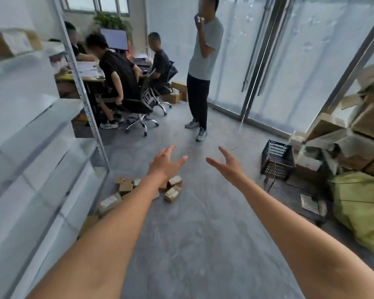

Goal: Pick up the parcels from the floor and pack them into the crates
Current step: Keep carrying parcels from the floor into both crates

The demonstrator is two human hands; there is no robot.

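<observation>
Bare forearms reach forward over the grey floor (192,244), both hands held in the air with nothing in them. The left hand (163,164) has its fingers spread and straight, thumb out to the right, palm turned down. The right hand (229,167) is likewise spread, fingers extended, thumb pointing left toward the other hand; the two are apart, with floor showing between them.

Just below and behind the left wrist lies a cluster of small cardboard parcels (173,187) on the floor, partly hidden by the left forearm. They sit jumbled close together, some touching, their long axes pointing different ways; the two nearest the middle of the floor lie with their long sides slanting up to the right. A longer parcel with a white label (110,203) lies nearer the metal shelving (41,147) on the left, its long axis also running up to the right.

Off to the right, well apart from the parcels, a black slatted crate (277,160) stands tilted on the floor beside stacked cardboard boxes (369,124) and a yellow-green sack (363,208). Farther back a standing person in a grey shirt (203,50) faces the glass wall, and seated people (117,70) gather at a desk.
</observation>
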